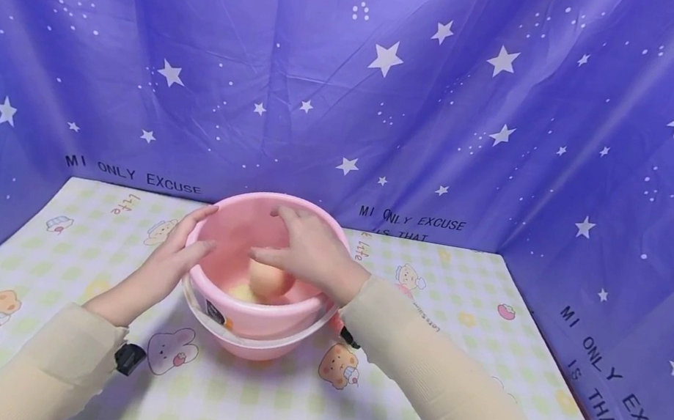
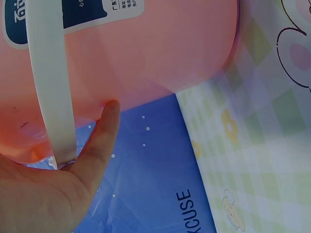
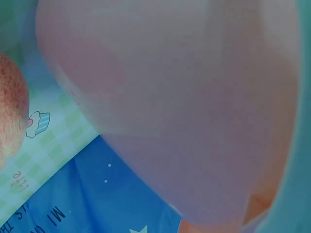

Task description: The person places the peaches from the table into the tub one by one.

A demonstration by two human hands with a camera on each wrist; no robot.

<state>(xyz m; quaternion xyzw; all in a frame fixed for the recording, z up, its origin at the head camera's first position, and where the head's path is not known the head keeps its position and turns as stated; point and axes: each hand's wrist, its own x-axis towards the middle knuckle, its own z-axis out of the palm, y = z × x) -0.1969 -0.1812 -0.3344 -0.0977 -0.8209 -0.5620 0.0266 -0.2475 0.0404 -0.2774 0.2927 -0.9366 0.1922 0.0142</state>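
A pink bucket point(image 1: 274, 326) with a white handle point(image 2: 51, 87) stands on the table. My left hand point(image 1: 171, 260) grips its left rim, thumb over the inside. In the left wrist view, one finger lies along the outer wall. My right hand point(image 1: 313, 251) reaches over the right rim into the bucket, thumb and fingers spread apart. Below the right thumb is a round, peach-coloured fruit point(image 1: 269, 280), partly covered by the hand. Something pale yellow point(image 1: 244, 293) lies beside it at the bottom. The right wrist view mostly shows a blurred, pale pink surface.
A red speckled fruit point(image 3: 12, 107), like an apple, lies on the checked tablecloth point(image 1: 412, 401) outside the bucket, mostly hidden by the right wrist in the head view. A purple-blue star-printed curtain point(image 1: 296, 136) hangs close behind the bucket and along both sides.
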